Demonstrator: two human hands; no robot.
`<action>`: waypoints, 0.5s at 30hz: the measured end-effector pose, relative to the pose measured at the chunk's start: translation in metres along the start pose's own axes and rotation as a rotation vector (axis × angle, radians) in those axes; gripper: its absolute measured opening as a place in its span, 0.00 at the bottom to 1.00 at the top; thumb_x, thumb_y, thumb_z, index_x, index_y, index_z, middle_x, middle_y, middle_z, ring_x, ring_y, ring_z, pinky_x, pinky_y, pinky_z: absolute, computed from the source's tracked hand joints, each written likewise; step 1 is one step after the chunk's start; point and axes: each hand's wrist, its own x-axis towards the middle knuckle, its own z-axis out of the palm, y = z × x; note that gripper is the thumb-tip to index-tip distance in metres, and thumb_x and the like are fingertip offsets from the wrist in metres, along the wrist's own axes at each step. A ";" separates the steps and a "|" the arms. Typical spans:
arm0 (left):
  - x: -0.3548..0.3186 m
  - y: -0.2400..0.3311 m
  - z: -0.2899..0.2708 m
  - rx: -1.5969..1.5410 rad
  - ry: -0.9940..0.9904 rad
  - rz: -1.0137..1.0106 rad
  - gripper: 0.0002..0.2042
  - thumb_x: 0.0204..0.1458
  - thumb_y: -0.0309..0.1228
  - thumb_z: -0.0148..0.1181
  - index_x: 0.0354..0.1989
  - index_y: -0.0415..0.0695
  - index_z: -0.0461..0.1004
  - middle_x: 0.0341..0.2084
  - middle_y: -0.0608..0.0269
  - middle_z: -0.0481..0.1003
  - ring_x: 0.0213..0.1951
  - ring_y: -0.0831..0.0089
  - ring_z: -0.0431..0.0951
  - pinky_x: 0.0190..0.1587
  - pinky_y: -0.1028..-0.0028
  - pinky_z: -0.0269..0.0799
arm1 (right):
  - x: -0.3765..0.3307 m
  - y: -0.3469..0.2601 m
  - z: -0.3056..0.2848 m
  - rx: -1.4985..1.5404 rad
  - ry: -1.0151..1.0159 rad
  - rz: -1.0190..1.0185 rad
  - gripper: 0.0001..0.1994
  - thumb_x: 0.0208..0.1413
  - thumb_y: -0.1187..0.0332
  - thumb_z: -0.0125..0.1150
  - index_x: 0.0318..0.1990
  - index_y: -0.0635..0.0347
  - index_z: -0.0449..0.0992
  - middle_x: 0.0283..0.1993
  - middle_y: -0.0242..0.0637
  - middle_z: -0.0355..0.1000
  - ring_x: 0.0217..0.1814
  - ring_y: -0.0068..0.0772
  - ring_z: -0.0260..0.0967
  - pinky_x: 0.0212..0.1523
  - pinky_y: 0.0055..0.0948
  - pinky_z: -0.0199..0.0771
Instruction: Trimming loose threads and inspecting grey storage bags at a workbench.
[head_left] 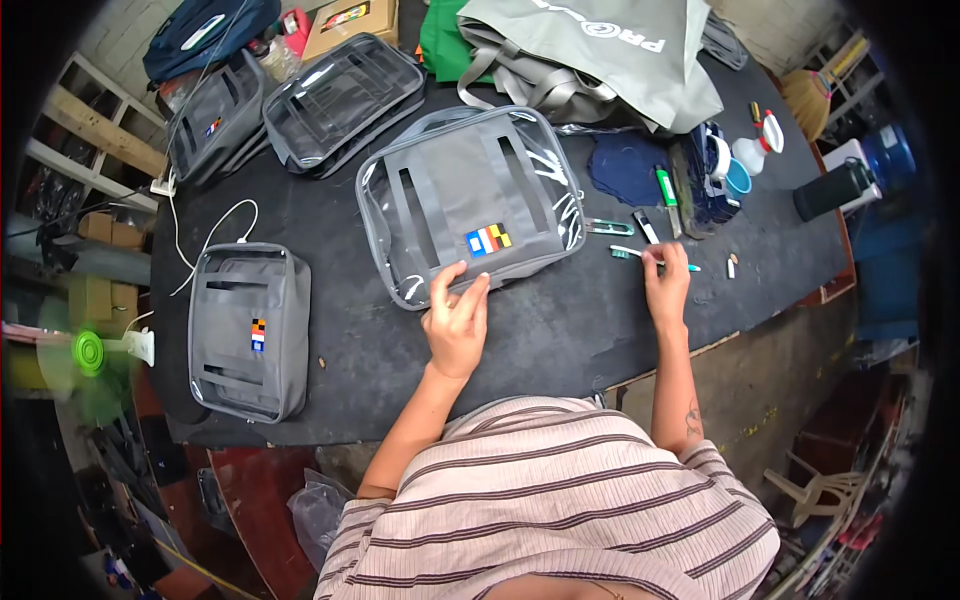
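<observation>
A grey bag (455,185) with clear plastic side panels and a small multicoloured flag patch (488,239) lies in the middle of the black table. At its near edge, just below the patch, is my left hand (455,320). Its fingers are bent and spread a little apart, with nothing visible in them. To the right of the bag, my right hand (667,285) pinches a white and green toothbrush (626,252) by its handle, bristle end pointing left. Close by lie a pair of tweezers or small clip-like green tool (610,227) and a dark and white slim tool (645,226).
A smaller grey bag (235,325) stands left; two more grey bags (345,100) lie behind it. A large grey tote (600,60) fills the back. At right are a green marker-like tube (666,187), a spray bottle (758,145) and a black tumbler (833,190). A fan (90,352) is far left.
</observation>
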 end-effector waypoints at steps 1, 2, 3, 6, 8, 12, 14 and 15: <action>-0.001 0.000 0.001 -0.003 -0.001 0.002 0.09 0.45 0.22 0.66 0.36 0.45 0.80 0.46 0.58 0.72 0.17 0.77 0.73 0.23 0.74 0.71 | 0.008 -0.002 0.003 0.022 -0.012 0.006 0.03 0.50 0.77 0.60 0.34 0.63 0.74 0.34 0.40 0.69 0.39 0.44 0.66 0.43 0.38 0.65; -0.002 0.000 0.000 -0.023 -0.011 -0.030 0.07 0.46 0.21 0.65 0.35 0.44 0.80 0.45 0.57 0.72 0.21 0.74 0.76 0.25 0.73 0.72 | 0.017 -0.006 0.007 0.009 0.004 -0.071 0.05 0.50 0.77 0.59 0.35 0.63 0.75 0.35 0.40 0.70 0.40 0.44 0.66 0.43 0.37 0.65; -0.002 0.001 0.000 -0.041 -0.019 -0.063 0.06 0.48 0.21 0.64 0.34 0.43 0.79 0.45 0.56 0.72 0.24 0.71 0.78 0.27 0.72 0.73 | 0.025 -0.010 0.011 -0.003 0.020 -0.148 0.06 0.50 0.77 0.59 0.37 0.63 0.76 0.36 0.40 0.70 0.41 0.44 0.66 0.44 0.37 0.65; -0.002 0.009 0.002 -0.068 0.040 -0.090 0.04 0.51 0.20 0.60 0.33 0.42 0.77 0.44 0.55 0.71 0.27 0.68 0.79 0.28 0.71 0.73 | 0.039 -0.025 0.026 -0.135 -0.208 -0.138 0.16 0.46 0.71 0.66 0.46 0.58 0.76 0.44 0.38 0.70 0.48 0.45 0.63 0.50 0.39 0.62; -0.005 0.012 0.004 -0.087 0.005 -0.113 0.03 0.55 0.20 0.55 0.35 0.40 0.73 0.45 0.52 0.69 0.30 0.66 0.80 0.31 0.71 0.75 | 0.044 -0.021 0.040 -0.171 -0.368 0.005 0.19 0.42 0.69 0.70 0.45 0.56 0.76 0.44 0.38 0.69 0.49 0.47 0.61 0.51 0.41 0.61; -0.007 0.010 0.008 -0.180 -0.020 -0.157 0.02 0.57 0.18 0.51 0.36 0.35 0.70 0.48 0.50 0.65 0.36 0.64 0.80 0.36 0.71 0.77 | 0.046 -0.001 0.051 -0.228 -0.208 -0.028 0.12 0.46 0.72 0.66 0.40 0.59 0.75 0.39 0.40 0.68 0.45 0.48 0.64 0.47 0.43 0.64; -0.008 0.010 0.008 -0.206 -0.011 -0.169 0.03 0.57 0.18 0.50 0.36 0.34 0.70 0.48 0.49 0.64 0.37 0.64 0.80 0.37 0.71 0.77 | 0.048 -0.004 0.051 -0.070 -0.044 0.019 0.05 0.55 0.73 0.56 0.39 0.61 0.74 0.35 0.43 0.68 0.38 0.48 0.66 0.40 0.40 0.67; -0.009 0.011 0.009 -0.265 0.017 -0.181 0.02 0.57 0.18 0.50 0.36 0.35 0.70 0.49 0.49 0.65 0.37 0.64 0.80 0.38 0.70 0.77 | 0.043 -0.005 0.046 0.066 0.041 0.098 0.05 0.59 0.73 0.53 0.38 0.62 0.74 0.34 0.43 0.68 0.36 0.47 0.67 0.38 0.38 0.67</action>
